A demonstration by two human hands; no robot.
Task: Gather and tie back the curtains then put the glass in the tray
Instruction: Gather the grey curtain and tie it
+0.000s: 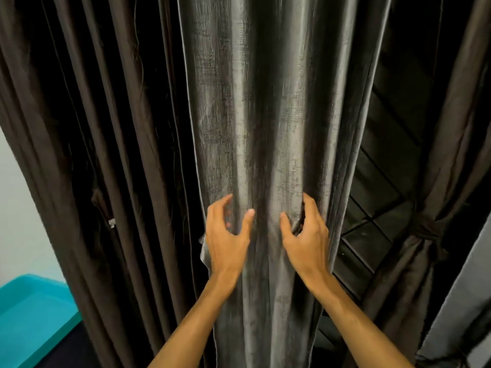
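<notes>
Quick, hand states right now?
Left hand: open, fingers touching the grey curtain.
Right hand: pinching a fold of the grey curtain.

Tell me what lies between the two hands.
In the head view, only a vertical fold of the grey curtain lies between the left hand and the right hand.
</notes>
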